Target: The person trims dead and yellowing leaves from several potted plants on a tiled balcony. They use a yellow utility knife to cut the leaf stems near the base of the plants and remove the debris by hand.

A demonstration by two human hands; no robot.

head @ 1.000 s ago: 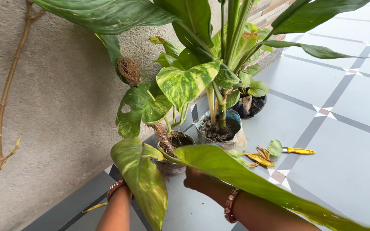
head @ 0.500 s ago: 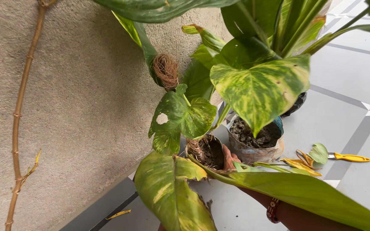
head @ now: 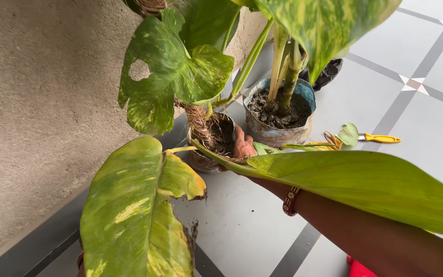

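Rough plaster wall (head: 37, 102) backs grey tiles (head: 426, 118). Right hand (head: 243, 146) grips the round pot (head: 203, 160) rim; left hand hidden, grip untellable; yellow-handled knife (head: 380, 138) nearby.

Soft, even daylight with faint shadows; the nearest leaves look slightly blurred, perhaps from closeness.

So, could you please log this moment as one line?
right hand: on pot rim | left hand: hidden | scissors: on floor
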